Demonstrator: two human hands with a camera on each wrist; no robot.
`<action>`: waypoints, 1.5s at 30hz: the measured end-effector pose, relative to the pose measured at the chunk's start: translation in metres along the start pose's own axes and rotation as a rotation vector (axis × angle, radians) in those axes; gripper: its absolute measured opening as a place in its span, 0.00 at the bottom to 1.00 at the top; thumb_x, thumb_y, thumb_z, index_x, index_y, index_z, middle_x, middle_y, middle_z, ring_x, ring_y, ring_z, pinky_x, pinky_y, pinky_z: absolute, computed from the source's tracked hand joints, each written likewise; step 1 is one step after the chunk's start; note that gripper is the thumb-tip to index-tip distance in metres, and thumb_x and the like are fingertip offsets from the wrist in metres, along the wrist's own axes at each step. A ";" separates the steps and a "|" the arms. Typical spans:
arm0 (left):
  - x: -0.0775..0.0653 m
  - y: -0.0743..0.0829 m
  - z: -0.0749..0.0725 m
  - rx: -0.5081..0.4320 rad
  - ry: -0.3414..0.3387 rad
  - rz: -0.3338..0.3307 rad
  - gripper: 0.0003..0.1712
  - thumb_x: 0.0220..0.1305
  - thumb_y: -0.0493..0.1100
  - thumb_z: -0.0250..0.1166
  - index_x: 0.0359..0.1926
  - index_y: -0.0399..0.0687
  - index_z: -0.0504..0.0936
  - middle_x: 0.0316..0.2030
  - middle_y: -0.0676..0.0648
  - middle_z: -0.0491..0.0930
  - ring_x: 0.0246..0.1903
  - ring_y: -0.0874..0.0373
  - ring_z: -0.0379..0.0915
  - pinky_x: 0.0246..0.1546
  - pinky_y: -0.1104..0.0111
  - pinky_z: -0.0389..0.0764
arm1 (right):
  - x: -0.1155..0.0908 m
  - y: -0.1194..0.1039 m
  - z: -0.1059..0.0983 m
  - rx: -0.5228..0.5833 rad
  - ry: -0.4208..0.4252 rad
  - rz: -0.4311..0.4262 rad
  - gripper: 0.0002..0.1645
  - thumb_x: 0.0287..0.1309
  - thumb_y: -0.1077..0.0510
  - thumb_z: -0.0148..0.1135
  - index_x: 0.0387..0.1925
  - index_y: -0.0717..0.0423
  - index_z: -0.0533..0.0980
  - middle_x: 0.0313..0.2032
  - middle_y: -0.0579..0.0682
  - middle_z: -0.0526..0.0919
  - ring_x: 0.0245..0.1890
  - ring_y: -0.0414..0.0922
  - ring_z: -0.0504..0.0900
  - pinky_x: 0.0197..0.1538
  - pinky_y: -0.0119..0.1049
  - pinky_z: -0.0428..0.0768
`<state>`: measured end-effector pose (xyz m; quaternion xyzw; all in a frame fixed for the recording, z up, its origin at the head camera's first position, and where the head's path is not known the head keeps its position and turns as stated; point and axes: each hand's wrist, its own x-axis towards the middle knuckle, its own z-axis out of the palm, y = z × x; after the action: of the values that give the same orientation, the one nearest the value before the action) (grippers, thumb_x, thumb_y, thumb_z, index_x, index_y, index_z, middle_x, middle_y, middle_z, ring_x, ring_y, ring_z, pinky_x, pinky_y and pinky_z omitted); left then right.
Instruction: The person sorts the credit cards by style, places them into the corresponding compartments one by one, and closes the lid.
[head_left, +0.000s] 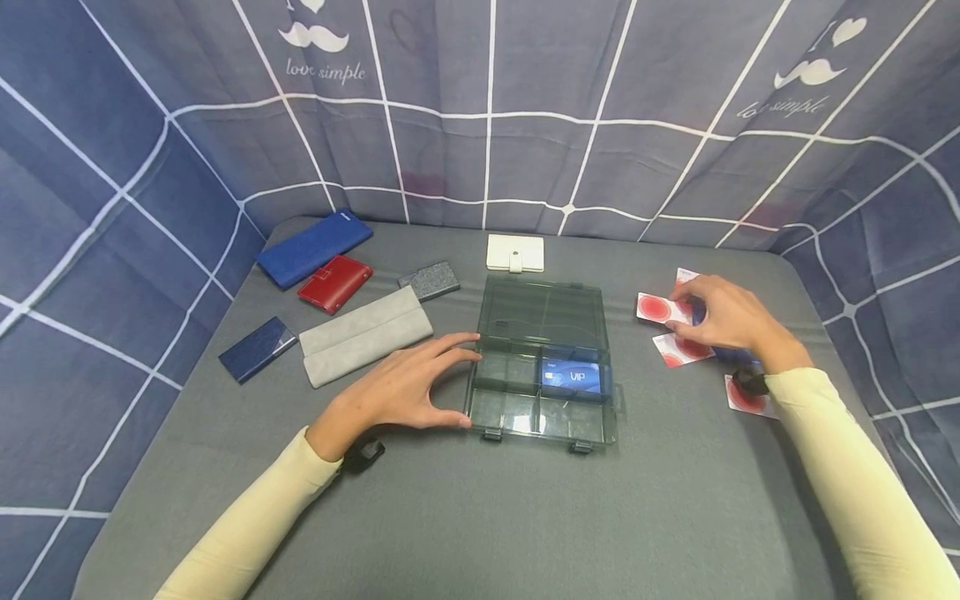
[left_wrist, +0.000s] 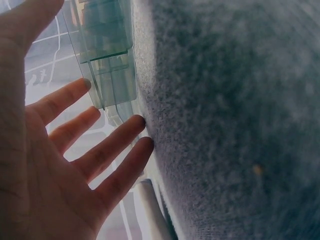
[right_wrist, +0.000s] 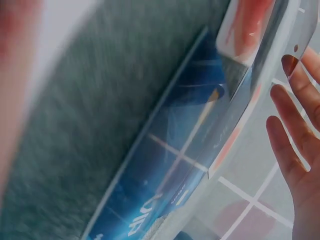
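My left hand [head_left: 401, 387] stands beside the left edge of a clear greenish plastic case [head_left: 510, 408], its fingers spread and fingertips right at the rim. The case lies with its lid [head_left: 543, 312] folded back and has several compartments. A blue VIP card [head_left: 572, 377] lies in the upper right one. Over on the right, my right hand [head_left: 723, 315] pinches a red-and-white card [head_left: 654, 308] between thumb and fingers. Beneath it lie another red-and-white card [head_left: 678, 350] and a blue card [right_wrist: 165, 145], partly hidden by the hand in the head view.
At the left lie a grey folding case [head_left: 367, 333], a red wallet [head_left: 335, 283], a long blue wallet [head_left: 315, 247], a dark blue holder [head_left: 257, 350] and a grey speckled holder [head_left: 431, 281]. A white snap wallet [head_left: 515, 252] sits behind the plastic case. One more red card [head_left: 742, 398] is under the right wrist.
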<state>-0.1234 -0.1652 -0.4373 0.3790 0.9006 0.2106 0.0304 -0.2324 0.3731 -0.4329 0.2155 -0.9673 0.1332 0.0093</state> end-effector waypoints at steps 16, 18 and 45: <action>-0.003 0.000 -0.001 -0.001 -0.009 -0.005 0.53 0.55 0.76 0.76 0.75 0.57 0.75 0.81 0.56 0.61 0.73 0.53 0.70 0.62 0.51 0.80 | -0.018 -0.045 0.009 -0.003 0.119 -0.152 0.26 0.46 0.49 0.82 0.49 0.48 0.87 0.44 0.47 0.86 0.40 0.46 0.78 0.40 0.51 0.76; -0.003 0.000 0.000 -0.002 -0.014 -0.005 0.53 0.55 0.77 0.75 0.75 0.57 0.75 0.81 0.56 0.61 0.73 0.53 0.70 0.62 0.51 0.80 | -0.020 -0.052 0.010 0.001 0.137 -0.186 0.26 0.45 0.49 0.81 0.48 0.49 0.87 0.43 0.46 0.86 0.41 0.46 0.80 0.42 0.50 0.76; -0.001 -0.001 -0.001 0.006 -0.001 0.011 0.54 0.55 0.78 0.75 0.75 0.56 0.76 0.81 0.55 0.61 0.72 0.51 0.72 0.59 0.51 0.81 | -0.051 -0.144 0.010 0.005 0.188 -0.413 0.28 0.45 0.42 0.79 0.48 0.47 0.86 0.45 0.41 0.86 0.48 0.47 0.85 0.48 0.52 0.79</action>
<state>-0.1234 -0.1666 -0.4365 0.3842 0.8990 0.2081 0.0283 -0.1252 0.2663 -0.4101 0.3955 -0.8972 0.1506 0.1261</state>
